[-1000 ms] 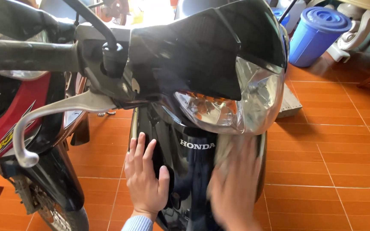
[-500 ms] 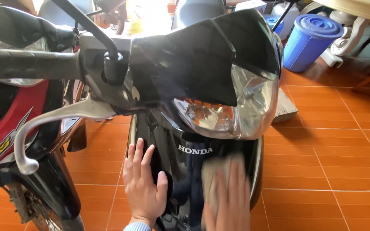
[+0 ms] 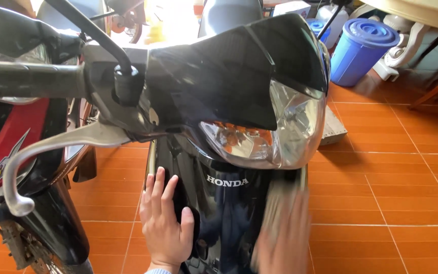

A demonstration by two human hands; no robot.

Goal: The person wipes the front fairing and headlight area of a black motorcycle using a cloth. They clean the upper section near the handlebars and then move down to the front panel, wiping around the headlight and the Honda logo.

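A black motorcycle stands facing me, with its clear headlight [image 3: 275,134] above the glossy black front panel [image 3: 229,208]. My left hand [image 3: 166,223] lies flat on the left side of that panel, fingers spread and pointing up. My right hand [image 3: 285,243] is blurred by motion and presses a pale cloth [image 3: 280,200] against the right side of the panel, just below the headlight. The bottom frame edge cuts off both wrists.
A black handlebar grip [image 3: 26,78] and a silver brake lever [image 3: 51,152] jut out close at the left. A red and black motorcycle [image 3: 6,137] stands behind them. A lidded blue bucket [image 3: 361,50] sits at the back right on the orange tile floor [image 3: 381,193].
My right hand with the cloth has shifted over the panel's right side, moving down and then back up toward the headlight. My left hand has stayed flat in place.
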